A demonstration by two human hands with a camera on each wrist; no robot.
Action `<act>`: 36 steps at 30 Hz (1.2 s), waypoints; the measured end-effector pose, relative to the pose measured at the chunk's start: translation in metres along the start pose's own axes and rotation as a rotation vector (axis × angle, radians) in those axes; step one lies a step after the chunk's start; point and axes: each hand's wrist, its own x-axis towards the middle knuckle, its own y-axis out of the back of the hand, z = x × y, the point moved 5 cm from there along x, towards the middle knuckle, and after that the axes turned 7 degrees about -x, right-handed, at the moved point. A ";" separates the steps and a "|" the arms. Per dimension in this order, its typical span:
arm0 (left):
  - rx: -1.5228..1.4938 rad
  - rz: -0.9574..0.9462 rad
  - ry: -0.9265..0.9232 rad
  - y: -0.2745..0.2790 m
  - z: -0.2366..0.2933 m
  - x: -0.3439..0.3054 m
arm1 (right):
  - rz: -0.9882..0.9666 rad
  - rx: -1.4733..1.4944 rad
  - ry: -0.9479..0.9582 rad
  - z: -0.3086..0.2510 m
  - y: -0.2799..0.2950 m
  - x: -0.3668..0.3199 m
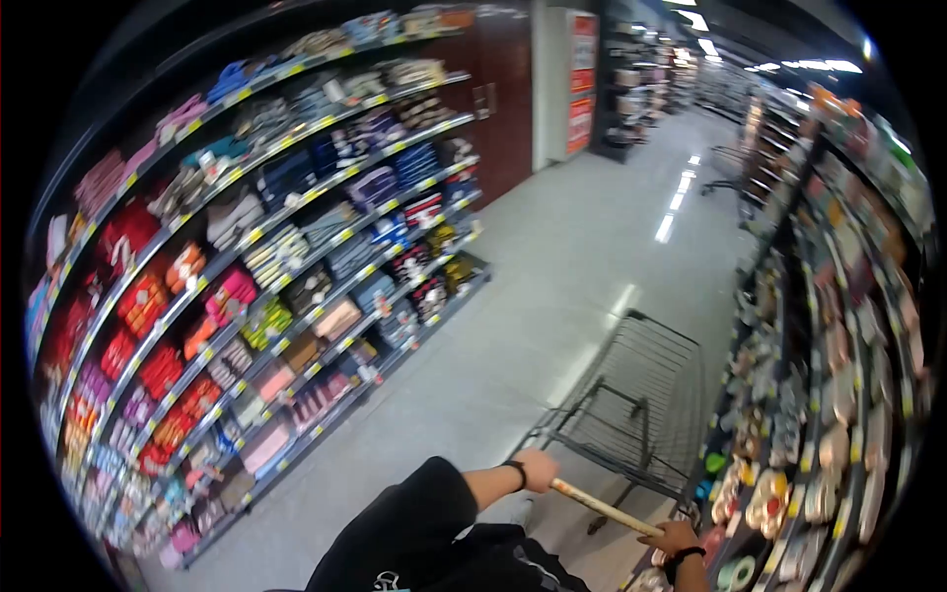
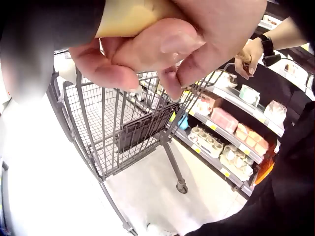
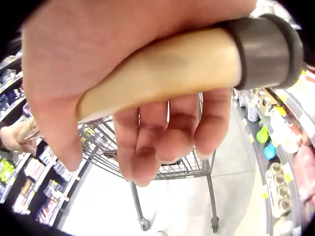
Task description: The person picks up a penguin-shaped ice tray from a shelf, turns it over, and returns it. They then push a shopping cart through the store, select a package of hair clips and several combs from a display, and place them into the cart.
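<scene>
I stand behind a dark wire shopping cart [image 1: 631,395] in a shop aisle. Its handle [image 1: 604,508] is a pale wooden bar. My left hand [image 1: 538,470] grips the bar's left end, a black band on the wrist. My right hand [image 1: 673,539] grips the right end, next to a grey end cap [image 3: 263,49]. In the left wrist view my left hand [image 2: 162,49] curls round the handle [image 2: 130,17] above the cart [image 2: 113,128]. In the right wrist view my right hand [image 3: 147,113] wraps the handle [image 3: 162,69]. The cart's basket looks empty.
Tall shelves [image 1: 256,266] of folded, packed textiles line the left side. Shelves [image 1: 829,395] of packaged goods stand close on the right, almost touching the cart. The grey floor [image 1: 552,286] runs ahead down the aisle. Another cart [image 1: 730,173] stands far off on the right.
</scene>
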 end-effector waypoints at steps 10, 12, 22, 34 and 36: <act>-0.005 0.038 0.004 0.110 -0.059 0.168 | 0.037 0.007 -0.140 0.057 0.134 0.149; 0.015 0.002 0.010 0.125 -0.069 0.201 | 0.113 -0.017 -0.035 0.077 0.156 0.175; 0.008 0.011 0.090 0.213 -0.114 0.360 | 0.028 -0.044 0.114 0.125 0.305 0.306; -0.048 0.017 0.143 0.314 -0.167 0.497 | -0.216 0.192 -0.059 0.198 0.425 0.477; -0.048 0.002 0.126 0.320 -0.178 0.524 | -0.338 0.204 0.055 0.194 0.456 0.486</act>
